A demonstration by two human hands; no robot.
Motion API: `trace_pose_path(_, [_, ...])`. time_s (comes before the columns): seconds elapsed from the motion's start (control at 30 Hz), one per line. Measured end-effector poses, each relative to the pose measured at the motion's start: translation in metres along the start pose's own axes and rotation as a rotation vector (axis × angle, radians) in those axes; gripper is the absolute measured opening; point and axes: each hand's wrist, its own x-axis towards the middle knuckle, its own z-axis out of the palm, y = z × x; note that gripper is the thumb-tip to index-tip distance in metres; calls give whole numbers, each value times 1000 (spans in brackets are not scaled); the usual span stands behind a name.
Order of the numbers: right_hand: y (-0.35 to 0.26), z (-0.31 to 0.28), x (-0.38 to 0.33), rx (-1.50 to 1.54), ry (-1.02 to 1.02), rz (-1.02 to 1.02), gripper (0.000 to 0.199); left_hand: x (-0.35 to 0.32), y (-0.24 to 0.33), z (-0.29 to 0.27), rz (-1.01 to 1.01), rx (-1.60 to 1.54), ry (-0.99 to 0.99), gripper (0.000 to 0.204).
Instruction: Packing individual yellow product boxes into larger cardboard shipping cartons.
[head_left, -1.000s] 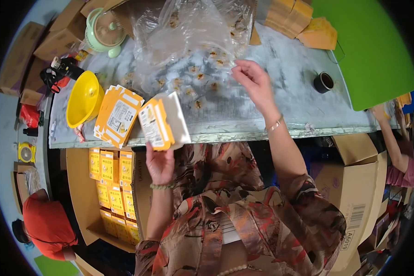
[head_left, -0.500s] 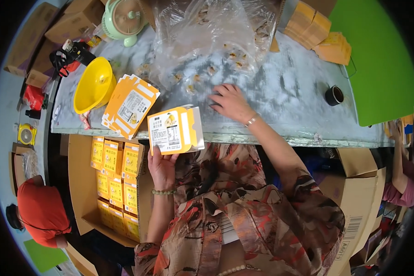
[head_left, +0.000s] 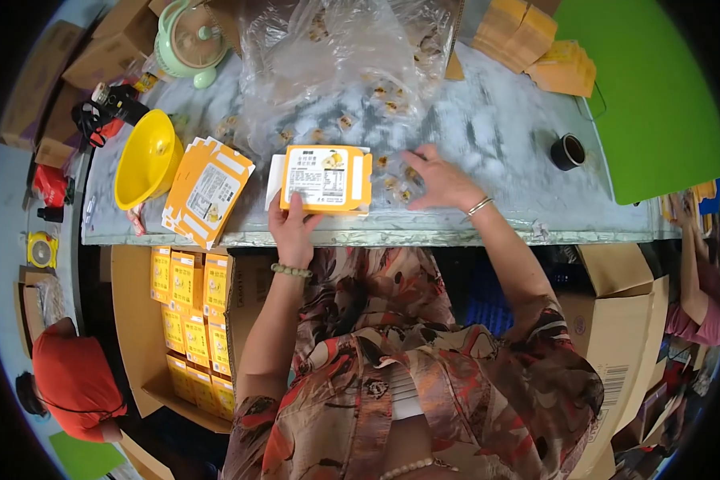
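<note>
My left hand point(head_left: 294, 234) grips an orange-and-white folding carton point(head_left: 328, 178) by its near edge, thumb on the printed face. The carton stands out as a box, with white flaps showing at its sides. To its right, my right hand point(head_left: 450, 187) is low over the table with thumb and fingers apart. Several small clear-wrapped pieces point(head_left: 392, 184) with brownish bits lie between that hand and the carton, close to the fingertips. More wrapped pieces point(head_left: 344, 122) are scattered beyond, by a large clear plastic bag point(head_left: 336, 64).
Flat cartons point(head_left: 208, 188) are fanned out at left beside a yellow bowl point(head_left: 148, 160). A dark cup point(head_left: 567, 152) stands at right, with orange carton stacks point(head_left: 516, 36) behind. Below the table edge, a cardboard box point(head_left: 136, 320) holds filled yellow cartons point(head_left: 182, 276). Other people work nearby.
My left hand has carried the carton forward over the table and levelled it. My right hand has moved right and nearer, and several wrapped pieces now lie beside its fingers.
</note>
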Motion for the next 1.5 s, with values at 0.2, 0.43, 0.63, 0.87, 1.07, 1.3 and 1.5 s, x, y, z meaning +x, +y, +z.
trace_pose_path(0.2, [-16,27,20,380,76,32,47,3,-10,21,-45,-13,-102,24])
trace_pose_path(0.43, [-40,8,7,1131,130,-115,63,-10,-7,20,-133,-347,-42,27])
trace_pose_path(0.63, [-69,9,22,838,304,-121,57,-21,-10,30,-261,-580,-29,26])
trace_pose_path(0.87, [-118,-13,7,591,553,-72,55,-39,17,51,-20,-679,-140,31])
trace_pose_path(1.07, [-107,-95,-23,534,483,-354,44,-49,60,-12,156,394,-307,34])
trace_pose_path(1.3, [-116,-65,-25,270,201,-693,41,-70,83,9,362,137,-612,64])
trace_pose_path(1.5, [-120,41,-65,1064,238,-90,51,-97,32,-24,306,81,-340,65])
